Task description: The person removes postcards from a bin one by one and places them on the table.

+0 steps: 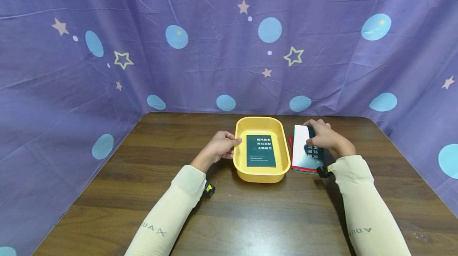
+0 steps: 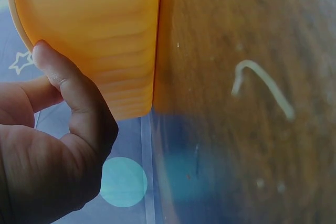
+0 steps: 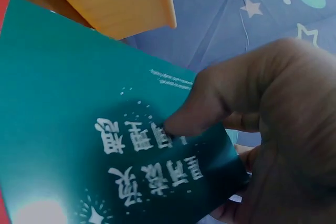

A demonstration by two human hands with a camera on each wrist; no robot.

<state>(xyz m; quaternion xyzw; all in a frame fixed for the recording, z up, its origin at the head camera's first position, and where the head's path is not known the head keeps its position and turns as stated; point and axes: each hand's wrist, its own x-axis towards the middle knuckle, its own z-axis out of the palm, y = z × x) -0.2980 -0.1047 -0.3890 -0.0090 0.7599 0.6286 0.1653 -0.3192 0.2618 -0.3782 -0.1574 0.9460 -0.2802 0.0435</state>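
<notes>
A yellow plastic tray (image 1: 262,178) stands on the table, with a dark green booklet (image 1: 261,156) printed in white characters lying flat inside it. At the tray's left side, my left hand (image 1: 222,144) pinches the rim between thumb and fingers; the left wrist view shows the thumb (image 2: 48,59) against the edge. To the right of the tray, my right hand (image 1: 323,136) grips the far corner of another green booklet (image 3: 68,93), thumb on its printed cover and fingers underneath. Glare whitens part of that cover in the head view. Red and green edges show beneath it.
A red-covered item (image 1: 290,141) peeks out between the tray and the held booklet. The brown wooden table (image 1: 250,216) runs back to a purple curtain (image 1: 214,77) with stars and blue dots. Black wrist cameras sit on both cuffs.
</notes>
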